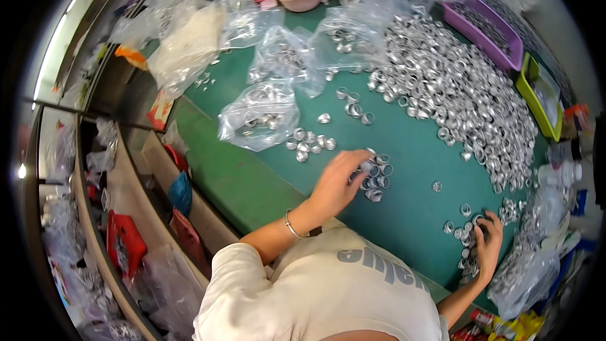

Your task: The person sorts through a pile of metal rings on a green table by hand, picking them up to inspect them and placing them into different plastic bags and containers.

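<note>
My left hand [341, 182] is over a small cluster of silver rings [380, 181] in the middle of the green table. Its thumb and fingers curl around a ring [365, 166] at the cluster's left edge. To the right, my right hand [490, 244] bends its fingers at a second small pile of rings [466, 236], closed about a ring [478, 220] at the top of it; the fingers partly hide it. A small loose group of rings [310, 144] lies left of my left hand, and a few more rings [355, 109] lie farther back.
A large heap of rings [454, 88] covers the table's back right. Beyond it stand a purple basket [483, 28] and a yellow-green tray [541, 98]. Clear bags of rings [260, 113] lie at the back left. Another bag [527, 278] sits beyond my right hand. Wooden drawers [189, 196] flank the left.
</note>
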Demonstrator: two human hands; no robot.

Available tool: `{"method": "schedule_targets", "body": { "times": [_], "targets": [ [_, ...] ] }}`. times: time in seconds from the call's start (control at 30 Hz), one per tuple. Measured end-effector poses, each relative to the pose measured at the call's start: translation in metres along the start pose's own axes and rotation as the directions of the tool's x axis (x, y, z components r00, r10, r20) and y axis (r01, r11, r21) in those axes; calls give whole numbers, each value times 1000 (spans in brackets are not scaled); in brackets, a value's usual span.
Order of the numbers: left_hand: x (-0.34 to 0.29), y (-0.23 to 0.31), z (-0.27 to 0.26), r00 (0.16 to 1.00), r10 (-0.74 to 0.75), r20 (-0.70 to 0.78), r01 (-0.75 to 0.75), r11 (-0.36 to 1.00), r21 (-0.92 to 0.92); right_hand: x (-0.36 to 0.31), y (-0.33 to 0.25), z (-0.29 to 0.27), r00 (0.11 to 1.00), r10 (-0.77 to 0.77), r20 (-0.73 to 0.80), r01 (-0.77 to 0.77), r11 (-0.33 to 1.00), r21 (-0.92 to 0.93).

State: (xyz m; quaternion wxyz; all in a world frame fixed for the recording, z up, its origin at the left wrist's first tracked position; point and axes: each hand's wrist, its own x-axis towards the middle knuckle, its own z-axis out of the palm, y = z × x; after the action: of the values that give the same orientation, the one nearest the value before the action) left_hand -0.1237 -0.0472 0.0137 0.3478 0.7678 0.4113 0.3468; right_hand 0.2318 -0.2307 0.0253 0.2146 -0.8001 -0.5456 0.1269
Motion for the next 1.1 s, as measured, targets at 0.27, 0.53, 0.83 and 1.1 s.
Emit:
{"method": "schedule_targets", "body": {
  "times": [0.27,0.53,0.83,1.1],
  "targets": [
    [7,-55,-40,977,7,-213,95,881,463,26,-54,6,992,-106,68,94,982,164],
    [6,-69,-38,971,0,-237,95,917,388,52,-122,30,882,-351,314,228,901,368],
    [-35,-63,-25,832,-103,-545,197,973,117,133,-252,157,533,-767,357,556,635,536],
    [-30,-92,0,821,-166,-547,190,982,-12,166,-256,225,290,-906,309,741,416,527]
  ]
}}
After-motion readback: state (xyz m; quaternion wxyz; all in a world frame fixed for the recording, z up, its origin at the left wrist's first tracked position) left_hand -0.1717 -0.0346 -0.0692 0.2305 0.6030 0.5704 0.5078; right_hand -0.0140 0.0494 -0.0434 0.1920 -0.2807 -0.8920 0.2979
